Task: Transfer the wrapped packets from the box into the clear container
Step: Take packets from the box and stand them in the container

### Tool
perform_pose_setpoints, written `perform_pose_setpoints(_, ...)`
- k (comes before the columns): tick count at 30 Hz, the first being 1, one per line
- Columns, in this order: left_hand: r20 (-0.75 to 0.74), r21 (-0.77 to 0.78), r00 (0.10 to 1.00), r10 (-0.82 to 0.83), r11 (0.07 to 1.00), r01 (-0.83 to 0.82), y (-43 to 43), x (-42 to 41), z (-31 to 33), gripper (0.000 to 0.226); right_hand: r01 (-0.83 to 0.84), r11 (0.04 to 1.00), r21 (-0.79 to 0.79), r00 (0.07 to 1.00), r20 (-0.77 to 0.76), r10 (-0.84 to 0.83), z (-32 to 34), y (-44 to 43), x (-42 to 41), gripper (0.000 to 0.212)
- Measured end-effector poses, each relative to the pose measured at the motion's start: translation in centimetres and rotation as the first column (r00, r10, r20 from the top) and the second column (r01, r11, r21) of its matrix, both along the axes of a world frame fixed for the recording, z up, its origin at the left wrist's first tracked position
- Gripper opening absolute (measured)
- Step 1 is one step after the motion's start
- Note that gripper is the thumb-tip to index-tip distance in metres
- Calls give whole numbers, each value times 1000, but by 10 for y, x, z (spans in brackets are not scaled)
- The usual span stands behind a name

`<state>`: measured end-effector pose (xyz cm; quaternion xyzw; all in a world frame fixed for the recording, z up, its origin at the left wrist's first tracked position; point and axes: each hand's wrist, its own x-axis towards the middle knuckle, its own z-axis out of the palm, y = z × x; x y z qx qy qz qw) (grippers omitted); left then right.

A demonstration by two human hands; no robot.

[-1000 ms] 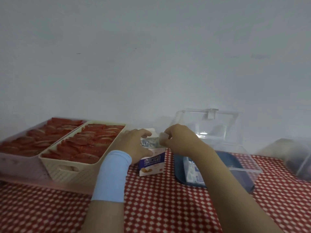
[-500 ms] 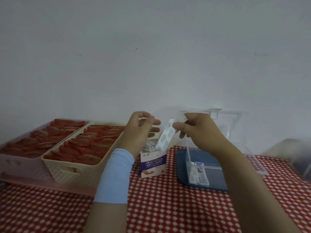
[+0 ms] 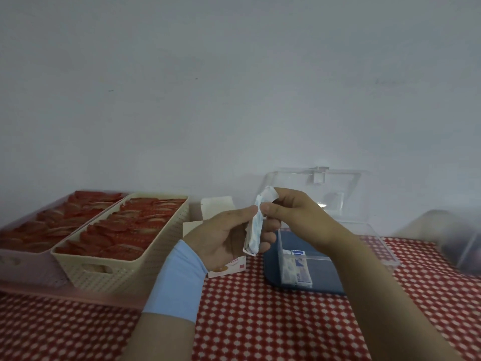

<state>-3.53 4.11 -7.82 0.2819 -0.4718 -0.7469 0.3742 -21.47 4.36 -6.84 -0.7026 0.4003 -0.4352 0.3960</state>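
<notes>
White-and-blue wrapped packet (image 3: 253, 230) held upright above the box (image 3: 226, 268): the left hand (image 3: 223, 235) grips its lower part, the right hand (image 3: 294, 217) pinches its top. Mid-transfer; the next move likely carries it right and lowers it into the clear container (image 3: 377, 246).

Quantity of hands: two, the left hand (image 3: 223, 235) and the right hand (image 3: 294, 217), both gripping one packet (image 3: 255, 230). There is one box (image 3: 229, 268), flaps open, and one container (image 3: 374, 241) with one lid (image 3: 338, 188) standing upright. Inside the container lie at least two more packets (image 3: 298, 269); the exact count cannot be read. One blue tray (image 3: 325, 278) sits under the container. Two baskets are present, one cream basket (image 3: 117, 272) and one pink basket (image 3: 20, 264), each filled with red packets (image 3: 135, 225) too overlapped to count. One wristband (image 3: 177, 280) is on the left wrist. One blurred clear object (image 3: 458, 238) stands at far right.
</notes>
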Motion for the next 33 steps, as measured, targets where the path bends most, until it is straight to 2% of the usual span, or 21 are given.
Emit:
perform_pose_setpoints(3,7,-29,1000,26,999,-26,-5,-3,-6,28,17,1000,24,1000,-14,-17,0,0,2,18)
perform_pose_setpoints(6,-38,-6,996,84,996,-84,-7,-4,-6,32,175,982,-77,971,-149,-185,0,1,2,75)
perform_pose_setpoints(7,-64,5,992,106,994,-106,-8,-4,-7,32,175,975,-136,968,-156,-195,1,2,2,86)
perform_pose_setpoints(9,-93,32,986,142,990,-139,-9,-3,-6,32,81,978,-193,979,-170,-115,2,6,3,106)
perform_pose_setpoints(11,-94,59,985,146,988,-141,-10,-2,-6,47,-17,983,-182,967,-253,-30,4,10,5,132)
perform_pose_setpoints(13,-113,66,985,130,990,-124,-10,-4,-7,57,-74,984,-161,945,-327,18,4,12,9,147)
perform_pose_setpoints(16,-112,23,989,98,995,-96,-10,-5,-8,47,-77,976,-204,937,-348,1,3,13,14,147)
perform_pose_setpoints(21,-55,-33,997,52,998,-54,-12,-3,-12,43,-34,956,-293,936,-344,-73,1,10,11,134)
perform_pose_setpoints(30,-50,-60,999,18,998,-21,-9,-1,-11,41,-40,955,-295,936,-345,-67,-1,9,14,127)
perform_pose_setpoints(33,-69,-78,997,21,997,-26,-9,1,-12,52,-30,973,-228,944,-325,-47,-2,6,11,128)
